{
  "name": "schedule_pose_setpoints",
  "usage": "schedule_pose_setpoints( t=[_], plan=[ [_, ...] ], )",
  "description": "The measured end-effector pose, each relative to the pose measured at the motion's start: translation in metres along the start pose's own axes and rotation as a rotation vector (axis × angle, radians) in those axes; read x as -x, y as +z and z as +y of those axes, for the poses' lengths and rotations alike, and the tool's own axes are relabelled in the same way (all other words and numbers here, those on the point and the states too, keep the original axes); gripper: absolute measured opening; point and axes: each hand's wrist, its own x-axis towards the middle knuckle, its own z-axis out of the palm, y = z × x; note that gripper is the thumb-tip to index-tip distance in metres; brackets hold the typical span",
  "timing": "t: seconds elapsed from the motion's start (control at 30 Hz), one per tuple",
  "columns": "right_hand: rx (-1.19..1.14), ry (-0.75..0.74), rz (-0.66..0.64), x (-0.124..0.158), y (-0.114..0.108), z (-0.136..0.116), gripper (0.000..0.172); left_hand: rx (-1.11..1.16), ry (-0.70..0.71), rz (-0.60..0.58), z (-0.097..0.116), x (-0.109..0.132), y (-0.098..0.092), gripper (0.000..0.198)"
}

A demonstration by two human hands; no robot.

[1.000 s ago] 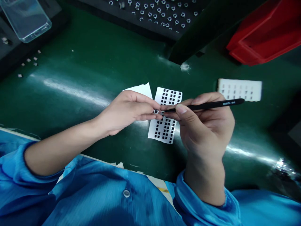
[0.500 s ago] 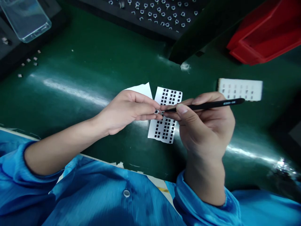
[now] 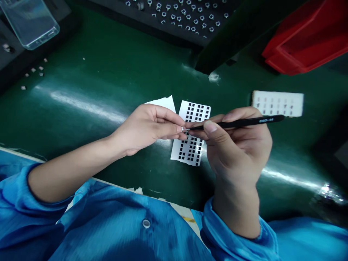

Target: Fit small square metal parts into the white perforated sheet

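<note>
My left hand (image 3: pixel 145 130) is pinched around a tiny square part (image 3: pixel 182 129), which its fingertips mostly hide. My right hand (image 3: pixel 237 152) is shut on black ESD tweezers (image 3: pixel 239 124), and their fine tip meets that part at my left fingertips. Beneath both hands lies a white sheet with rows of black squares (image 3: pixel 195 112). A torn white paper piece (image 3: pixel 164 103) sticks out from under my left hand. Beyond my right hand lies a second white strip with faint dark marks (image 3: pixel 277 103).
The hands work over a green mat (image 3: pixel 89 72). A dark tray with several small square frames (image 3: pixel 176 18) stands at the back. A clear plastic box (image 3: pixel 29 21) sits back left, near scattered small pieces (image 3: pixel 35 69). A red plastic bin (image 3: pixel 307 40) stands back right.
The tiny square part, visible at the tweezer tip earlier, now sits mostly hidden within my left fingertips. The tweezers have shifted slightly to the right.
</note>
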Motion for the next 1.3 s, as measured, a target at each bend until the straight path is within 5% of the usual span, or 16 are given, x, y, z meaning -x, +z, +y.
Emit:
schedule_pose_setpoints(
  t=[0.33,0.6,0.87,1.1,1.3],
  plan=[
    [-0.032,0.026,0.007,-0.001,0.003,0.001,0.028,0.032,-0.019,-0.018,0.000,-0.001,-0.003,0.008],
    [-0.107,0.042,0.004,-0.006,-0.001,0.003,0.030,-0.101,0.167,-0.089,0.000,0.004,-0.007,0.020],
    [-0.147,0.074,0.037,-0.011,0.004,0.001,0.038,-0.147,0.363,0.183,0.016,-0.001,-0.019,0.030],
    [-0.177,0.061,0.028,-0.007,0.013,0.002,0.034,-0.424,0.542,0.371,0.073,-0.006,-0.029,0.035],
    [-0.167,0.042,0.017,-0.009,0.023,0.000,0.027,-0.702,0.670,0.470,0.159,-0.100,-0.043,0.042]
  ],
)
